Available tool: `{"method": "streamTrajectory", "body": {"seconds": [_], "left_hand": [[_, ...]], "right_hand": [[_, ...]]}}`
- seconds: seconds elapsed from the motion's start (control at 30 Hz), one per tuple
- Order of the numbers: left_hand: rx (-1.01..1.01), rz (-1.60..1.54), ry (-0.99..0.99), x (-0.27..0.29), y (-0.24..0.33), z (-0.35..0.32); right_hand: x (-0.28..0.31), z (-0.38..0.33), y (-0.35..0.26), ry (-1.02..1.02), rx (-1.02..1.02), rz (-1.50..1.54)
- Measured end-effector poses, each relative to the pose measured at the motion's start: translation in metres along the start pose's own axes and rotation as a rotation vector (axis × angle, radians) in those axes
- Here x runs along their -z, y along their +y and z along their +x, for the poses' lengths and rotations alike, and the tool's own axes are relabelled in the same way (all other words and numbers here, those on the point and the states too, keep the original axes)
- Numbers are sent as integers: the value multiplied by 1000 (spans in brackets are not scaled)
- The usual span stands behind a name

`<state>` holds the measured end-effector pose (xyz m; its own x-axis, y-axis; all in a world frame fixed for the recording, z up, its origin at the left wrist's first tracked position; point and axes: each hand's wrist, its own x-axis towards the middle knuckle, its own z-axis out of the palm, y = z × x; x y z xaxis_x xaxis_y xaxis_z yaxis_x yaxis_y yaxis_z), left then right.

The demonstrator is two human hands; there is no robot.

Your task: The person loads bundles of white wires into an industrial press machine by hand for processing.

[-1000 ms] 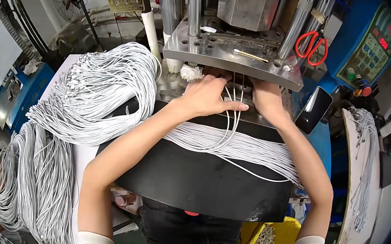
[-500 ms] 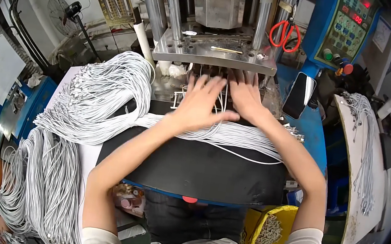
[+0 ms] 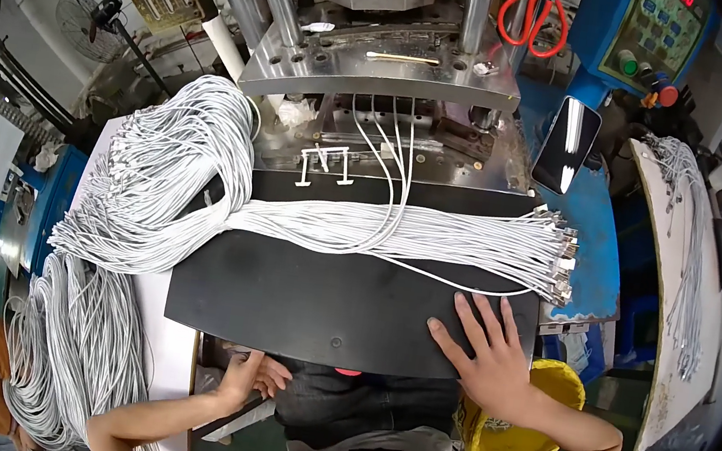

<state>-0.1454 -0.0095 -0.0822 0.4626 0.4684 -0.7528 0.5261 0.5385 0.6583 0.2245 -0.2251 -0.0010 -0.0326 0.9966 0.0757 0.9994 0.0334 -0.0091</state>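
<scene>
My right hand (image 3: 490,354) lies with fingers spread on the right front of the black mat (image 3: 332,300), holding nothing. Just under the mat's front edge, at the left, is my left hand (image 3: 246,375); its fingers are loosely bent and apart, with nothing visible in them. A bundle of white cables (image 3: 397,231) stretches across the mat, its metal connector ends at the right. From it, several cables rise into the gap under the upper plate (image 3: 382,76) of a metal press. A small white plastic frame piece (image 3: 325,163) rests at the front of the press's lower part.
More white cables are heaped at the left (image 3: 171,162) and hang over the left edge (image 3: 86,344). A phone (image 3: 566,144), red-handled scissors (image 3: 532,24) and a blue control box (image 3: 640,43) are at the right. A yellow bucket (image 3: 554,391) stands below the table.
Both hands have drawn back from the press toward me. The right came down onto the mat, the left to below its front edge. The cables leading into the press are now uncovered.
</scene>
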Motion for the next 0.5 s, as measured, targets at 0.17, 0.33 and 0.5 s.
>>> {"method": "streamTrajectory", "body": {"seconds": [0.17, 0.33, 0.5], "left_hand": [[67, -57, -46, -5, 4, -2], [73, -82, -62, -4, 1, -3], [90, -75, -97, -4, 2, -6]], "right_hand": [[6, 0, 0, 2, -8, 50], [10, 0, -1, -25, -13, 81], [11, -3, -2, -24, -11, 74]]}}
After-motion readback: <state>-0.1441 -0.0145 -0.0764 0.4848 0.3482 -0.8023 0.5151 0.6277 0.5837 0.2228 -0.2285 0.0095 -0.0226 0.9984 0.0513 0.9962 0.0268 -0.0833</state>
